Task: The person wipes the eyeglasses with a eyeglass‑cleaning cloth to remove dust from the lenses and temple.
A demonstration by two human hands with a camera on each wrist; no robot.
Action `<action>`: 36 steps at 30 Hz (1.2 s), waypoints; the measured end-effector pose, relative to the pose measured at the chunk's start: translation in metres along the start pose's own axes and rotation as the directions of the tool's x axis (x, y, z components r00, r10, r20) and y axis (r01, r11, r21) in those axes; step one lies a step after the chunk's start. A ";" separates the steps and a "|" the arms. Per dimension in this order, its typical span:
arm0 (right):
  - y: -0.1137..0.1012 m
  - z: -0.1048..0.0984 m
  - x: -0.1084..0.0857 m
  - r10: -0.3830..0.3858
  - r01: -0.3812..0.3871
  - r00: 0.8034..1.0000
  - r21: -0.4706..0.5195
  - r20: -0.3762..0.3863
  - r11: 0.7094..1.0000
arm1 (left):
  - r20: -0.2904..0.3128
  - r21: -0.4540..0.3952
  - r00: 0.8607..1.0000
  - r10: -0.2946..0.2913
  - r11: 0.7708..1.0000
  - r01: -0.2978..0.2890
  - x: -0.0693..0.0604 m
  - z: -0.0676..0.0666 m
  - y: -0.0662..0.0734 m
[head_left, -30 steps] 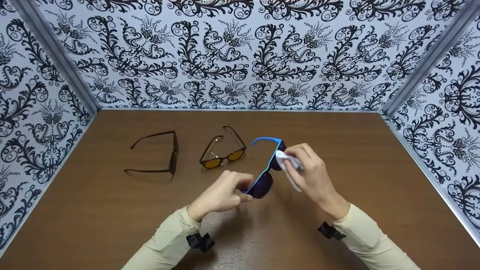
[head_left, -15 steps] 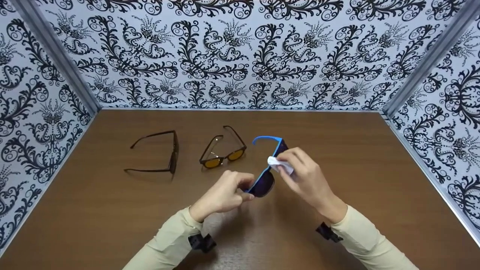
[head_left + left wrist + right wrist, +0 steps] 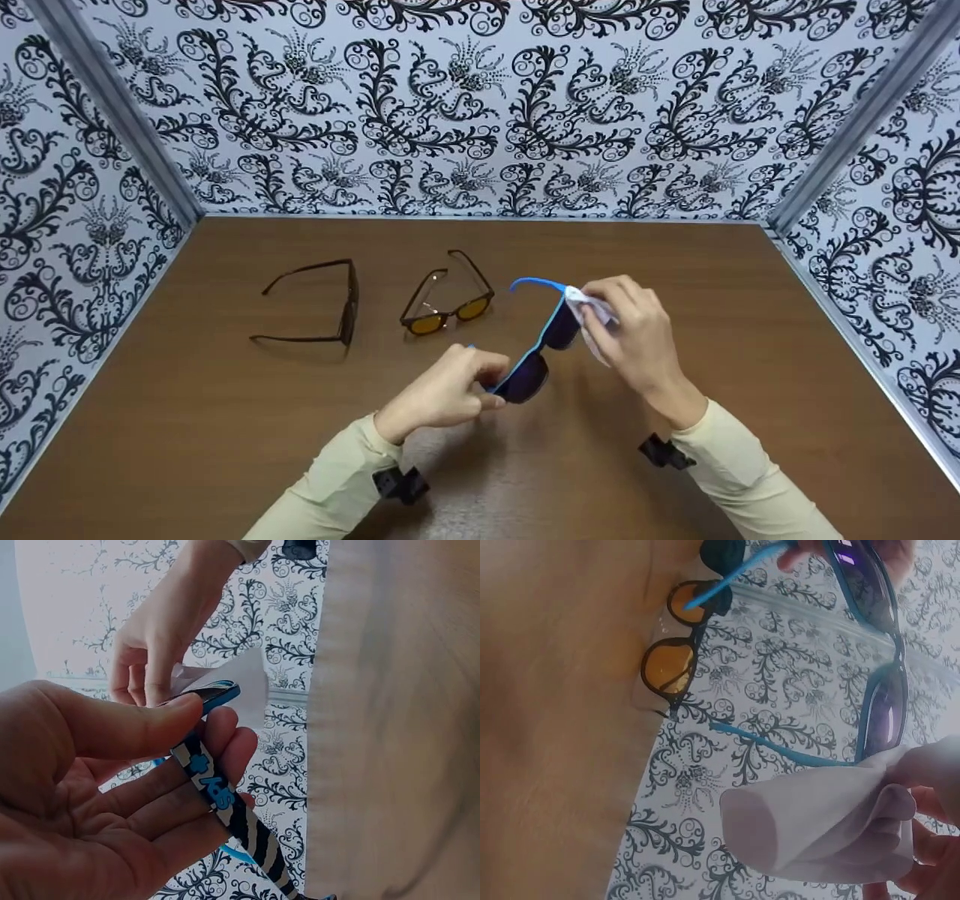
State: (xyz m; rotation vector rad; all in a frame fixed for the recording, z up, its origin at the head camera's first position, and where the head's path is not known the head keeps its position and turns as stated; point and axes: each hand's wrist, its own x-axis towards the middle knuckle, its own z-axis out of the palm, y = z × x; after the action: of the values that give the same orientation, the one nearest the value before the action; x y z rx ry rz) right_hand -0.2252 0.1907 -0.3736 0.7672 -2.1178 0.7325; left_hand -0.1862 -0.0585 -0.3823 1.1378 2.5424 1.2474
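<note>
Left of centre: dark-rimmed glasses (image 3: 349, 309) on the brown table (image 3: 757, 315), arms spread toward the frame's left edge. Next along, amber-lensed glasses (image 3: 472, 308), also on the table, arms open toward the top. Lower centre: left hand (image 3: 444, 388), thumb and fingers pinching the near end of the blue sunglasses (image 3: 561, 331), which are held up right of centre, slanting to the upper right. At their far end, a white cloth (image 3: 814, 829), bunched and pinched in the right hand (image 3: 639, 339), against the outer corner of the far lens. Change: half a second back the cloth lay near the bridge; now it sits out at that corner. Likely meaning — wiping under way, not finished. Count: three pairs of glasses — two lying, one held; one cloth; two hands, both grasping.
</note>
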 end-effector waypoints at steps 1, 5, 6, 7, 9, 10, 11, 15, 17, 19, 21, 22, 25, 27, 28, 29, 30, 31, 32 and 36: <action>0.000 0.000 0.000 0.009 -0.009 1.000 0.003 -0.003 1.000 | 0.009 -0.004 1.000 -0.001 1.000 0.001 0.000 0.001 0.000; -0.003 0.001 0.000 0.003 -0.002 1.000 0.036 -0.016 0.999 | 0.018 -0.004 1.000 -0.005 1.000 0.005 0.001 0.003 0.001; -0.005 0.002 -0.001 -0.007 0.008 1.000 0.046 -0.014 0.999 | 0.017 -0.004 1.000 -0.006 1.000 0.006 0.001 0.004 0.001; -0.006 0.003 -0.002 -0.021 0.022 1.000 0.056 -0.014 0.998 | 0.012 -0.001 1.000 -0.007 1.000 0.008 0.001 0.005 0.000; -0.010 0.005 -0.004 -0.055 0.055 0.998 0.069 -0.005 0.996 | -0.008 0.009 1.000 -0.006 1.000 0.006 0.001 0.005 0.000; -0.011 0.007 -0.005 -0.073 0.072 0.997 0.074 0.007 0.995 | -0.021 0.012 1.000 -0.005 1.000 0.005 0.001 0.006 0.000; -0.013 0.008 -0.007 -0.089 0.088 0.996 0.077 0.018 0.993 | -0.036 0.012 0.999 -0.005 1.000 0.005 0.002 0.006 0.000; -0.017 0.009 -0.013 -0.121 0.116 0.991 0.074 0.065 0.991 | -0.087 0.006 0.996 -0.008 1.000 0.009 0.002 0.007 0.000; -0.017 0.009 -0.016 -0.114 0.109 0.991 0.066 0.073 0.992 | -0.092 -0.005 0.996 -0.012 1.000 0.011 0.002 0.006 0.000; -0.015 0.009 -0.016 -0.102 0.099 0.992 0.050 0.068 0.994 | -0.082 -0.017 0.997 -0.011 1.000 0.010 0.001 0.006 0.000; -0.012 0.008 -0.016 -0.087 0.086 0.995 0.037 0.048 0.996 | -0.068 -0.020 0.998 -0.008 1.000 0.006 0.000 0.005 0.000; -0.010 0.008 -0.015 -0.078 0.077 0.996 0.031 0.036 0.997 | -0.058 -0.025 0.998 -0.008 1.000 0.006 0.000 0.005 0.000; -0.005 0.006 -0.013 -0.036 0.036 0.999 0.027 -0.002 0.999 | -0.025 -0.017 1.000 -0.001 1.000 0.001 -0.001 0.004 0.000; -0.002 0.004 -0.011 -0.007 0.007 1.000 0.031 -0.022 1.000 | 0.000 -0.007 1.000 0.003 1.000 -0.003 -0.002 0.004 0.001; -0.001 0.004 -0.010 0.006 -0.005 1.000 0.034 -0.030 0.999 | 0.012 -0.001 1.000 0.006 1.000 -0.006 -0.002 0.004 0.001; -0.001 0.003 -0.009 0.014 -0.013 0.999 0.037 -0.035 0.999 | 0.022 0.008 1.000 0.012 1.000 -0.012 -0.002 0.004 0.001; -0.001 0.003 -0.009 0.019 -0.018 0.999 0.041 -0.038 0.999 | 0.030 0.017 0.999 0.017 1.000 -0.017 -0.002 0.005 0.001; -0.001 0.002 -0.008 0.020 -0.019 0.999 0.046 -0.038 0.999 | 0.037 0.021 0.999 0.020 1.000 -0.020 -0.002 0.005 0.001; -0.001 0.002 -0.008 0.016 -0.014 0.999 0.049 -0.036 0.999 | 0.042 0.023 0.999 0.021 0.999 -0.022 -0.002 0.005 0.002; -0.006 0.003 -0.009 -0.025 0.025 1.000 0.066 -0.003 0.997 | 0.039 0.020 0.999 0.017 1.000 -0.017 -0.002 0.006 0.002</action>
State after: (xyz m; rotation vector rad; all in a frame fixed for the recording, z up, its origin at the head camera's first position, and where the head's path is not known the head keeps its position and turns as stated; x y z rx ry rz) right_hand -0.2173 0.1867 -0.3808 0.8266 -2.0867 0.7934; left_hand -0.1816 -0.0549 -0.3858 1.1785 2.5281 1.1932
